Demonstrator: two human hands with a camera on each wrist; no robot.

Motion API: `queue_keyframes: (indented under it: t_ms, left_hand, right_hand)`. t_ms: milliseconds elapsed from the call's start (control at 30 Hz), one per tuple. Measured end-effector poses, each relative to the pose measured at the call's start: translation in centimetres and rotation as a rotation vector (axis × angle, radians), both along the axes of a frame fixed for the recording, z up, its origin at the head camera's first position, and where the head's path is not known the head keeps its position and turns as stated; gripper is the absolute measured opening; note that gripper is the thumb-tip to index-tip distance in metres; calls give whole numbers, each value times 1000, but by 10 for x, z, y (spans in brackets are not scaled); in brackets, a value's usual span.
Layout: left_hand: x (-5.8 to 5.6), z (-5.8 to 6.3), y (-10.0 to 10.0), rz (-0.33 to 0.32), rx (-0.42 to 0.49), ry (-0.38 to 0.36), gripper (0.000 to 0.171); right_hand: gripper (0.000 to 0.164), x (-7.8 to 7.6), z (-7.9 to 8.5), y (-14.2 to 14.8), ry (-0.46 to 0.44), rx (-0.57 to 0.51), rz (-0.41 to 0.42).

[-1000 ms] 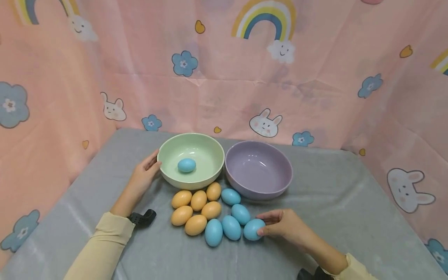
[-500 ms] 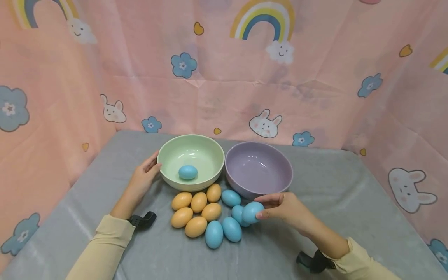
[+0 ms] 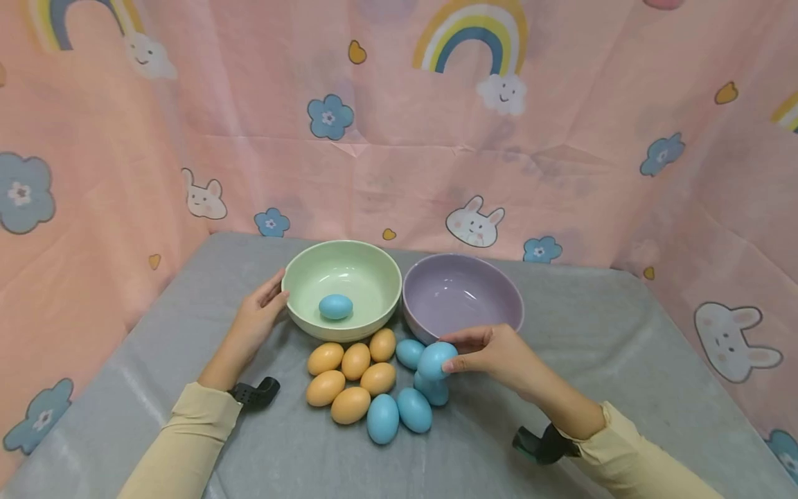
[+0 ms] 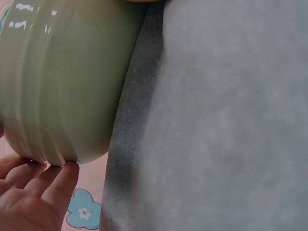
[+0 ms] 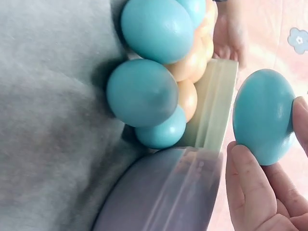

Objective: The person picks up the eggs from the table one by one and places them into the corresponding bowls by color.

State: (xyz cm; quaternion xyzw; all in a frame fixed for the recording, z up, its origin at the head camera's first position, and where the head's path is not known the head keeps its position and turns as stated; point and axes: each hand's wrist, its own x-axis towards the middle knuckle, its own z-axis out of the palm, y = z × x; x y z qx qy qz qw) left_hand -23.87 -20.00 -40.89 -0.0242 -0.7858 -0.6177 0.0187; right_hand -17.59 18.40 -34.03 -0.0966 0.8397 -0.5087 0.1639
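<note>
In the head view my right hand (image 3: 501, 357) pinches a blue egg (image 3: 436, 361) between thumb and fingers, raised above the other blue eggs (image 3: 414, 409). The right wrist view shows this held egg (image 5: 264, 117) clear of the table. My left hand (image 3: 254, 319) rests against the left outer side of the green bowl (image 3: 299, 315); its fingers (image 4: 62, 185) touch the wall in the left wrist view. One blue egg (image 3: 336, 306) lies inside that bowl. Right beside it stands the purple bowl (image 3: 461, 301), with nothing in it.
Several orange eggs (image 3: 350, 405) lie grouped before the green bowl, left of the loose blue ones. A grey cloth (image 3: 280, 464) covers the table. Behind and at both sides hangs a pink printed curtain (image 3: 386, 180). Black wrist devices (image 3: 255, 395) sit on both wrists.
My right hand has lifted the blue egg off the table and carried it up and left. The egg in the green bowl has rolled slightly toward me. My left hand stays put.
</note>
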Motion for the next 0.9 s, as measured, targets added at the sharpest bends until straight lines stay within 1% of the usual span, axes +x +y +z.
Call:
queue_keyframes:
  t_ms: [233, 400, 633, 800, 900]
  left_hand:
    - [0, -1, 1, -7, 25, -12, 58]
    - [1, -1, 0, -3, 20, -3, 58]
    - [0, -1, 1, -14, 46, -13, 58]
    - [0, -1, 1, -6, 43, -17, 58]
    - [-1, -1, 0, -2, 34, -10, 58]
  right_hand:
    - [50, -8, 6, -7, 8, 12, -14]
    - [49, -15, 12, -15, 29, 33, -32]
    - [47, -27, 19, -24, 20, 61, -60]
    - [47, -33, 23, -32, 21, 75, -66]
    - [47, -38, 24, -37, 37, 72, -57]
